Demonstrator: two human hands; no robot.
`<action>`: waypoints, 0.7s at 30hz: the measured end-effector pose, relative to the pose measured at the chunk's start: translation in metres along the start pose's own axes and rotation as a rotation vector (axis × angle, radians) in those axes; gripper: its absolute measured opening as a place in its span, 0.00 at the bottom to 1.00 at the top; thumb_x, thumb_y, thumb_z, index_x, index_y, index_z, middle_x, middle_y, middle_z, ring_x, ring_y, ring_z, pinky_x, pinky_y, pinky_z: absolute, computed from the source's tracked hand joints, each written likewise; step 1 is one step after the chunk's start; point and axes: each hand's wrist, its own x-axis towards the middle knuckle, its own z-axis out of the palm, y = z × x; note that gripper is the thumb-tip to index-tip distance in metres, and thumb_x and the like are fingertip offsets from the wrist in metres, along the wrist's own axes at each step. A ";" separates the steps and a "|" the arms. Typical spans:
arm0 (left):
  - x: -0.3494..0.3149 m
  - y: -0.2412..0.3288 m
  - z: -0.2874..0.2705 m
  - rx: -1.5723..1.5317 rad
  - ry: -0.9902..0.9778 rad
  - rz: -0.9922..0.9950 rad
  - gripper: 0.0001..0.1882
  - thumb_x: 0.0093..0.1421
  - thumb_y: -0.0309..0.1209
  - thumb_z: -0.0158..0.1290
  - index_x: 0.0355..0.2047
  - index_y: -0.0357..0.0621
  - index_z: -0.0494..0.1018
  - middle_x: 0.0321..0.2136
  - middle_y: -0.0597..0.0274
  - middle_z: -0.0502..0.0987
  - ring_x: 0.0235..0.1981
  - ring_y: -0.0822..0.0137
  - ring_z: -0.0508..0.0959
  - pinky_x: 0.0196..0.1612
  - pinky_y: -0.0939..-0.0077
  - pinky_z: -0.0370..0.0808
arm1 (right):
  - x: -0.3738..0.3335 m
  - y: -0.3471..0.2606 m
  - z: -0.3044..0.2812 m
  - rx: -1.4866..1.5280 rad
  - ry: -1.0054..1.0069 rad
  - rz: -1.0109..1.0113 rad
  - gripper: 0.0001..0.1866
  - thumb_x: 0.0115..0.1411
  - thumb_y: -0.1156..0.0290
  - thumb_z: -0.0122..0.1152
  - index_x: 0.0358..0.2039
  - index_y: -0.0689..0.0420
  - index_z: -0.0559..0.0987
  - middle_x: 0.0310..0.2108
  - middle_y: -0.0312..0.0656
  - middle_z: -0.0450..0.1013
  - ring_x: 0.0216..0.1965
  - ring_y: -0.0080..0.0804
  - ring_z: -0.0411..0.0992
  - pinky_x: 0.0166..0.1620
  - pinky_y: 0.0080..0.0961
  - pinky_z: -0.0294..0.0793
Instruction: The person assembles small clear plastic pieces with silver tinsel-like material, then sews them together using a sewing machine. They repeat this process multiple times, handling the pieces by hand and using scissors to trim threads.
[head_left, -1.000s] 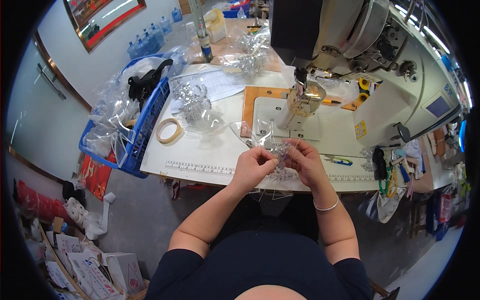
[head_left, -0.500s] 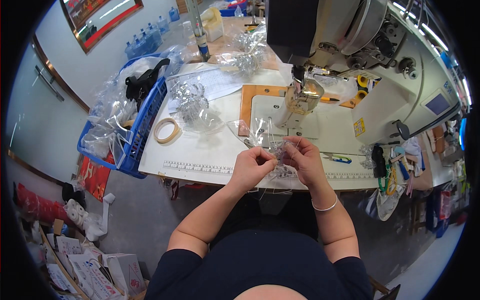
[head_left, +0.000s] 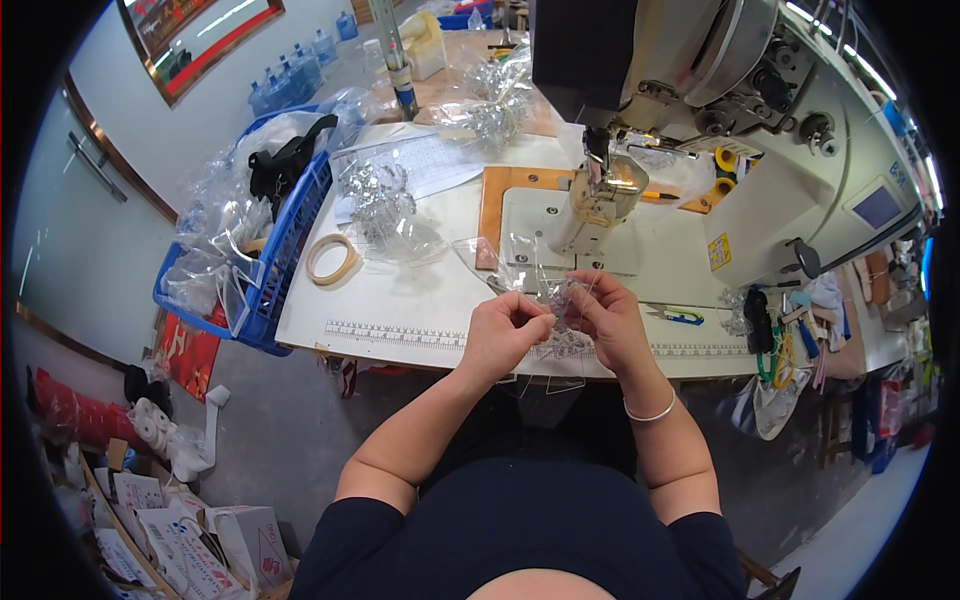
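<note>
Both my hands meet over the front edge of a white sewing table, in front of the sewing machine (head_left: 600,195). Between them is a bunch of clear plastic pieces (head_left: 562,343), with corners fanning out toward the machine and below the table edge. My left hand (head_left: 508,332) pinches this bunch between thumb and forefinger. On the other side my right hand (head_left: 606,315) grips it too, fingers curled in. What exactly lies between the fingertips is too small to make out. Thread snips (head_left: 682,317) with a blue-green handle lie right of my right hand.
Left on the table are a tape roll (head_left: 333,260) and a heap of clear plastic pieces (head_left: 385,210). A blue basket (head_left: 290,250) full of plastic stands at the left edge. A ruler strip (head_left: 400,334) runs along the front. Tools (head_left: 785,340) hang at the right.
Almost nothing differs. Both hands keep their hold on the clear plastic pieces, with only slight finger shifts.
</note>
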 end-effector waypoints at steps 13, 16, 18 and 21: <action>-0.002 -0.009 0.002 0.093 0.064 0.014 0.07 0.51 0.27 0.59 0.26 0.35 0.73 0.22 0.60 0.78 0.23 0.76 0.76 0.28 0.82 0.73 | -0.002 0.005 0.001 0.000 0.016 0.006 0.11 0.60 0.70 0.58 0.43 0.57 0.74 0.30 0.33 0.74 0.30 0.18 0.72 0.35 0.17 0.75; -0.001 -0.012 0.003 0.165 0.090 0.054 0.07 0.51 0.27 0.59 0.26 0.36 0.73 0.21 0.61 0.78 0.24 0.77 0.76 0.29 0.82 0.72 | 0.000 0.008 0.001 0.002 0.010 -0.002 0.11 0.60 0.70 0.58 0.43 0.58 0.73 0.30 0.33 0.74 0.31 0.18 0.72 0.35 0.17 0.75; 0.001 -0.012 0.004 0.162 0.109 0.089 0.08 0.50 0.27 0.59 0.26 0.36 0.72 0.21 0.62 0.77 0.25 0.77 0.76 0.29 0.82 0.73 | 0.001 0.007 0.002 0.014 0.005 0.001 0.11 0.60 0.71 0.58 0.43 0.58 0.73 0.30 0.33 0.74 0.31 0.18 0.72 0.35 0.17 0.76; 0.006 -0.011 0.002 0.127 0.060 0.069 0.09 0.51 0.27 0.58 0.30 0.36 0.71 0.23 0.63 0.76 0.25 0.77 0.75 0.30 0.83 0.72 | 0.001 0.006 0.004 0.021 0.004 0.020 0.12 0.60 0.71 0.57 0.44 0.59 0.72 0.31 0.34 0.74 0.32 0.19 0.73 0.35 0.18 0.76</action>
